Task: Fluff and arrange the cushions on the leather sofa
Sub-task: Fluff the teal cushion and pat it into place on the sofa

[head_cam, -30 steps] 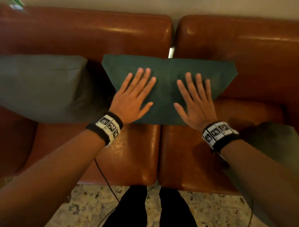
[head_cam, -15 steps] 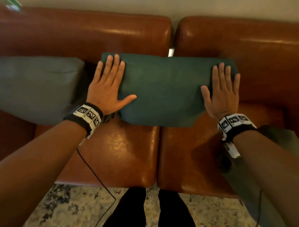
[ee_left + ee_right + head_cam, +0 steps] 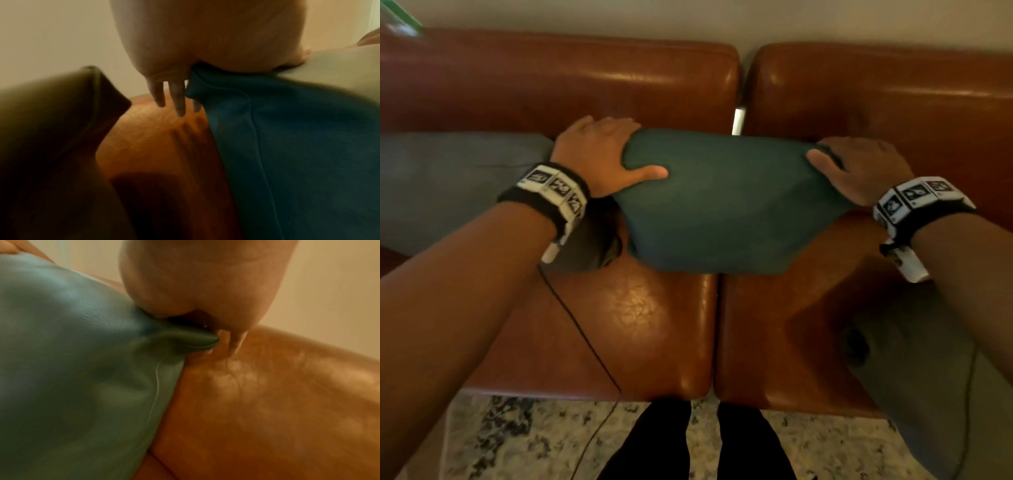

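A dark teal cushion stands against the backrest, over the gap between the two seats of the brown leather sofa. My left hand grips its upper left corner, thumb on the front face and fingers reaching down behind it. My right hand grips the upper right corner the same way, its fingers behind the bunched corner of the cushion. The cushion looks squeezed inward between both hands. Its seam shows in the left wrist view.
A grey cushion leans against the backrest just left of my left wrist, its corner close to my hand. Another grey cushion lies on the right seat under my right forearm. A patterned rug is below the sofa's front edge.
Both hands left the cushion's front face, slid outward to its sides, then rose to the top corners and took hold. The cushion now bulges, narrower than before.
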`<act>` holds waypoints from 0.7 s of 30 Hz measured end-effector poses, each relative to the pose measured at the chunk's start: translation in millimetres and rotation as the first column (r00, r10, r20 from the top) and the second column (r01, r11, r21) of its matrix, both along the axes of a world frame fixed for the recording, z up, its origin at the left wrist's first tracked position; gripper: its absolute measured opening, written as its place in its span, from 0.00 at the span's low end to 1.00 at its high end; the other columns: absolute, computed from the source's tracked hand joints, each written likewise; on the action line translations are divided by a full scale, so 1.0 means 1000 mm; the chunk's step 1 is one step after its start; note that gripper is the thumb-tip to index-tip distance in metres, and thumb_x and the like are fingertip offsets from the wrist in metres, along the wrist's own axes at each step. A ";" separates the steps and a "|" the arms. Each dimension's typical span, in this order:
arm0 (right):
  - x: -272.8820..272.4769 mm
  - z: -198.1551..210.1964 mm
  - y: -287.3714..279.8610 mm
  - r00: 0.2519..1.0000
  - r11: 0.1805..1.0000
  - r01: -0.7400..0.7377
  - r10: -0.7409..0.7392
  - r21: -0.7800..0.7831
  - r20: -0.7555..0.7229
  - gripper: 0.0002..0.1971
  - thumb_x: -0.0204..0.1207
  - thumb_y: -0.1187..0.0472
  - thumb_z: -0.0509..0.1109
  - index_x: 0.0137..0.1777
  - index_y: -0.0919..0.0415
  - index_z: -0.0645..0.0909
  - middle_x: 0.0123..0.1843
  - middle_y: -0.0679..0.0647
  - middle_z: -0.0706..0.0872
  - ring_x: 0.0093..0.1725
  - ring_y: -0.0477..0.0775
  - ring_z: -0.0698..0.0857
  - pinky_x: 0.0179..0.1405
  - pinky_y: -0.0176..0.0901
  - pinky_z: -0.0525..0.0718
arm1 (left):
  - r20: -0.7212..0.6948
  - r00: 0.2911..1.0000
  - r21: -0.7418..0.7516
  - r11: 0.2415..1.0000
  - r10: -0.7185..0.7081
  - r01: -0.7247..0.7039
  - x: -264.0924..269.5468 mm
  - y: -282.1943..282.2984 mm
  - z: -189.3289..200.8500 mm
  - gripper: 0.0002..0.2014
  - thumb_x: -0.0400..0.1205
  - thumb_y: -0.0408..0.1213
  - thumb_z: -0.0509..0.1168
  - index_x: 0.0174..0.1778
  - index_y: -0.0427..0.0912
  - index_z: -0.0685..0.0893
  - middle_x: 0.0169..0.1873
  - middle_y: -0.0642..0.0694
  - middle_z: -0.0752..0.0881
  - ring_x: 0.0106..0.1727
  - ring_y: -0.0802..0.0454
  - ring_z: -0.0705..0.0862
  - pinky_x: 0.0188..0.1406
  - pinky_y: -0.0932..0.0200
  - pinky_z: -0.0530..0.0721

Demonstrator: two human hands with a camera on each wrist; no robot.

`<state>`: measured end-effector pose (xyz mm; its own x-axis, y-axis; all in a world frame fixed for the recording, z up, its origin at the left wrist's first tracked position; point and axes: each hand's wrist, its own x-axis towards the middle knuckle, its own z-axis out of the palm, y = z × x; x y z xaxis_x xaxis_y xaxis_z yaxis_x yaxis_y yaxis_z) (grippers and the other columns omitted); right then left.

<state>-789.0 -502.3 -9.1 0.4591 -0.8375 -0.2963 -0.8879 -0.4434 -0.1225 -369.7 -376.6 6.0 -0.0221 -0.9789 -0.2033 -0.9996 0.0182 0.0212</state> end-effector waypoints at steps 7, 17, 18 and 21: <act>0.053 -0.014 0.077 0.917 0.864 -0.310 0.382 -0.397 0.116 0.35 0.92 0.40 0.52 0.91 0.61 0.59 0.93 0.60 0.58 0.92 0.62 0.54 0.90 0.68 0.54 | 0.015 0.952 -0.228 0.926 -0.304 0.300 -0.078 0.054 -0.023 0.41 0.90 0.65 0.49 0.90 0.36 0.57 0.90 0.36 0.55 0.91 0.39 0.50 0.90 0.38 0.50; -0.004 -0.046 0.105 0.994 0.943 -0.101 0.111 -0.317 0.012 0.41 0.90 0.33 0.49 0.93 0.59 0.49 0.94 0.58 0.48 0.93 0.61 0.49 0.91 0.68 0.49 | 0.098 0.964 -0.205 0.943 -0.249 0.264 -0.049 0.085 -0.049 0.42 0.88 0.67 0.52 0.92 0.43 0.52 0.91 0.39 0.51 0.91 0.36 0.47 0.90 0.36 0.48; -0.017 -0.046 0.109 0.998 0.950 -0.051 0.056 -0.310 0.006 0.41 0.90 0.33 0.48 0.93 0.60 0.48 0.94 0.59 0.47 0.93 0.61 0.48 0.91 0.67 0.48 | 0.096 0.963 -0.201 0.942 -0.253 0.268 -0.043 0.087 -0.047 0.42 0.89 0.66 0.52 0.92 0.42 0.51 0.91 0.38 0.50 0.91 0.36 0.47 0.90 0.36 0.48; -0.050 -0.044 0.127 0.990 0.962 0.135 -0.139 -0.239 -0.001 0.41 0.90 0.35 0.43 0.93 0.61 0.44 0.94 0.61 0.44 0.93 0.61 0.45 0.92 0.65 0.45 | 0.053 0.965 -0.201 0.944 -0.257 0.263 -0.037 0.095 -0.040 0.40 0.90 0.58 0.56 0.92 0.40 0.51 0.91 0.37 0.50 0.91 0.36 0.47 0.90 0.36 0.47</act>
